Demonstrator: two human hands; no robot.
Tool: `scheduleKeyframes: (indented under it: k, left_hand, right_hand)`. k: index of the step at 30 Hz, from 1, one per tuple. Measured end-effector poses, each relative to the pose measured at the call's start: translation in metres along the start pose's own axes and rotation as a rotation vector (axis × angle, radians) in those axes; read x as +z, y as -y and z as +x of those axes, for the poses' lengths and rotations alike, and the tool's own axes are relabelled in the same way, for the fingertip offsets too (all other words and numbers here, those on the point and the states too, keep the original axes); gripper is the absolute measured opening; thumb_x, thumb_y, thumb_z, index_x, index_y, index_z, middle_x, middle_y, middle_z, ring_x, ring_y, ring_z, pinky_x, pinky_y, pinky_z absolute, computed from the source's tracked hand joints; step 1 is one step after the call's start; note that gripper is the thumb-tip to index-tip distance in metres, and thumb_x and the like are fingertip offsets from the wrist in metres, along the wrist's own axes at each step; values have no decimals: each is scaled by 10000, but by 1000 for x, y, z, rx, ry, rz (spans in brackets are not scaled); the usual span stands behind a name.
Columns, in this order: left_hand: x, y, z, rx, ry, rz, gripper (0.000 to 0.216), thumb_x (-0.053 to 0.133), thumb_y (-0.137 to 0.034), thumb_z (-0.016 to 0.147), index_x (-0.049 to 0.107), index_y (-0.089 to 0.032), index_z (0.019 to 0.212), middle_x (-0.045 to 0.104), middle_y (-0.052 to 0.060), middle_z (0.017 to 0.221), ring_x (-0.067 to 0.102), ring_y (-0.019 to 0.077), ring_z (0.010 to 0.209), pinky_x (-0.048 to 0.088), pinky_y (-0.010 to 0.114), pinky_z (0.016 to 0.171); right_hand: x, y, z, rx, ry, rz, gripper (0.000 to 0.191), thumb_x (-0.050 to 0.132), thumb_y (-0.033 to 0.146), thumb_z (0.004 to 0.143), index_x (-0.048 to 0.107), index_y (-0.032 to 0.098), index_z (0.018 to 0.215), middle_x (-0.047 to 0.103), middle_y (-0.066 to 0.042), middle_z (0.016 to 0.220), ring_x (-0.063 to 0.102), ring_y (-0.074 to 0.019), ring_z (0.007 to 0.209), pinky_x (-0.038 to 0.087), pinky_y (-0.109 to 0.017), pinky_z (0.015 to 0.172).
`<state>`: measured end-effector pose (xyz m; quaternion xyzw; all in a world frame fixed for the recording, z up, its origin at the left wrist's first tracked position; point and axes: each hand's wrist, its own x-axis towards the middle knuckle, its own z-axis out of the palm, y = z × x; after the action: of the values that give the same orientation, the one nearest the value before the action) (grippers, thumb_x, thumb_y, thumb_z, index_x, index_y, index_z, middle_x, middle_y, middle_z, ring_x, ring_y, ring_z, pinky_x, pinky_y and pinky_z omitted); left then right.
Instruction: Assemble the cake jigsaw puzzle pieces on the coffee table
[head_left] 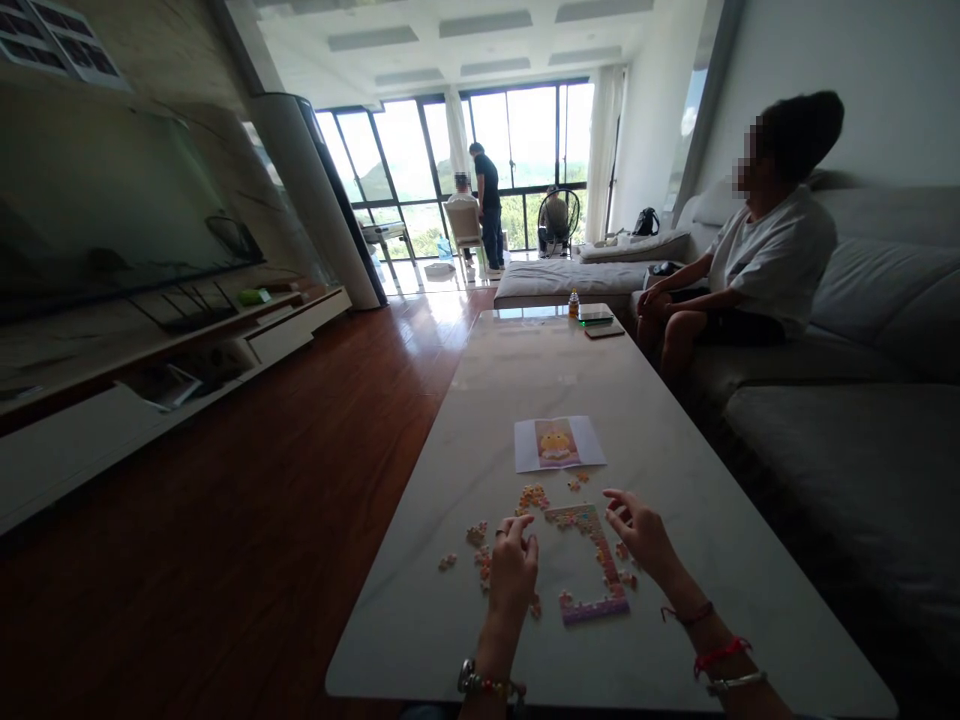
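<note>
A partly joined jigsaw puzzle (611,570) lies on the white table, its pieces forming the top, right side and bottom of a frame. My left hand (514,560) hovers by its left side, fingers bent and thumb apart, with nothing visible in them. On the other side, my right hand (641,535) is held near the upper right corner, fingers loosely spread and holding nothing I can see. Loose puzzle pieces (533,497) lie above the left hand, and more pieces (477,534) are scattered to its left. Behind the puzzle rests a printed picture sheet (556,443) showing a yellow figure.
The long white table (420,560) stretches away from me. A small bottle (574,303) and a phone-like flat object (604,331) sit at its far end. Someone (772,240) sits on the grey sofa (847,420) at right. Several people are by the windows.
</note>
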<state>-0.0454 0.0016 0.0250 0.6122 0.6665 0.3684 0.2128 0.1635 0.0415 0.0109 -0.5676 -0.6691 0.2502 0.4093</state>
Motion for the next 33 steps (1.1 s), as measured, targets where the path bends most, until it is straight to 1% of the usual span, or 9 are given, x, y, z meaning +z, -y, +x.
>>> scheduleKeyframes:
  k: [3,6,10,16,18,22,27,30,33]
  left_hand:
    - [-1,0,-1,-11,4,9,266,414,-162,738,593,-159,934,560,79,924,549,133,687,452,308,726]
    - [-3,1,-1,-19,3,21,262,419,-166,739,589,-161,939,564,75,916,546,132,674,451,310,720]
    - [-4,4,-2,-32,2,44,258,418,-160,743,587,-157,937,565,77,924,552,139,709,444,308,735]
    - [-4,7,-4,-34,0,55,245,424,-139,750,585,-163,933,563,64,917,541,119,687,433,294,756]
    - [-4,6,-8,-25,12,61,251,436,-125,742,584,-167,941,562,58,908,533,116,682,433,290,750]
    - [1,8,-26,-1,48,60,256,460,-115,731,582,-170,949,554,51,905,526,113,696,422,294,797]
    - [8,16,-49,-50,115,65,256,454,-117,734,574,-166,955,542,48,899,512,99,642,441,281,759]
    - [8,24,-53,-79,120,65,253,458,-128,739,567,-165,965,537,51,908,511,97,631,446,282,754]
    - [6,35,-54,-144,110,81,264,458,-119,737,559,-158,978,531,65,952,515,98,632,446,288,766]
  right_hand:
    - [-2,2,0,9,2,2,298,462,252,724,585,152,976,617,-61,776,573,-150,612,472,-280,595]
    - [-4,4,0,23,6,-2,305,458,251,724,581,155,987,614,-61,783,574,-154,625,473,-286,601]
    - [-4,3,0,30,4,-15,308,458,257,722,582,154,984,611,-60,795,573,-151,625,476,-295,621]
    - [-5,4,-1,11,9,-39,300,459,261,725,586,146,971,611,-58,779,562,-142,602,468,-291,617]
    - [-7,6,-5,22,16,-46,300,461,261,725,586,146,973,610,-61,787,563,-143,618,467,-289,622]
    - [-9,6,-19,73,68,-28,321,465,260,730,573,125,1000,599,-69,801,551,-129,592,468,-278,604]
    - [-8,-3,-38,137,118,-17,326,472,278,732,575,127,1002,598,-67,788,544,-125,579,473,-265,557]
    - [-7,-11,-43,152,113,-31,326,472,280,732,574,131,1003,602,-66,792,544,-123,571,475,-266,555]
    - [-7,-18,-44,163,107,-44,328,472,283,734,570,139,1012,605,-60,797,549,-120,568,476,-271,574]
